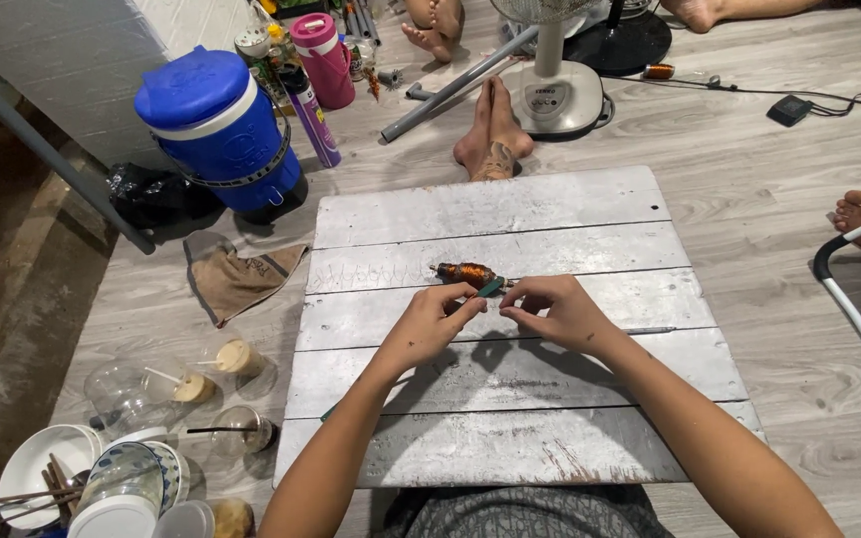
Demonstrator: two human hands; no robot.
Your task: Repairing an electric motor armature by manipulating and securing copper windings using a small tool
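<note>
From the head view, I sit at a pale wooden board [510, 399] laid on the floor. My left hand [430, 324] and right hand [555, 311] meet over the board's middle, fingers drawn narrow, pinching together a small green strip [491, 288]; whether both hands truly grip it I cannot tell. Just beyond my fingertips, toward the board's far edge, lies a copper wire coil [465, 273], already wound and resting on the board, seemingly touching the strip's end. I judge the winding done and the finishing at its end under way. Left of the board stand a blue cooler jug [216, 125] and used cups [132, 394].
</note>
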